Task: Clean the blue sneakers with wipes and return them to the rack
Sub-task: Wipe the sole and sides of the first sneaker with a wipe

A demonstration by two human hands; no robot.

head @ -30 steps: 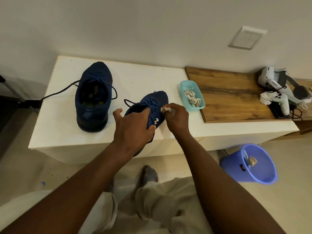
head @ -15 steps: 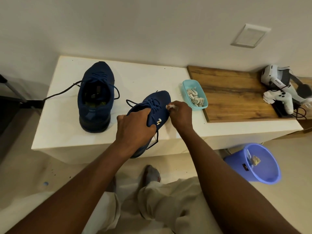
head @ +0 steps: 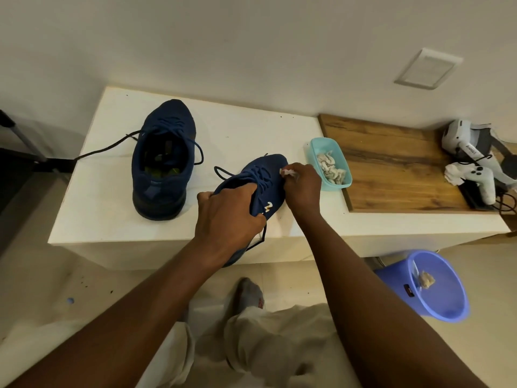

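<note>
Fingers (head: 298, 177) pinching wipe (head: 287, 172), left hand (head: 229, 215) gripping sneaker (head: 269, 166)

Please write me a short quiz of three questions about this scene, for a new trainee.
1. True or false: the left hand grips the sneaker.
2. What does the teal tub hold? A) wipes B) coins C) water
3. Fill in: the right hand pinches a ____ against the sneaker.
Key: 1 true; 2 A; 3 wipe.
</note>
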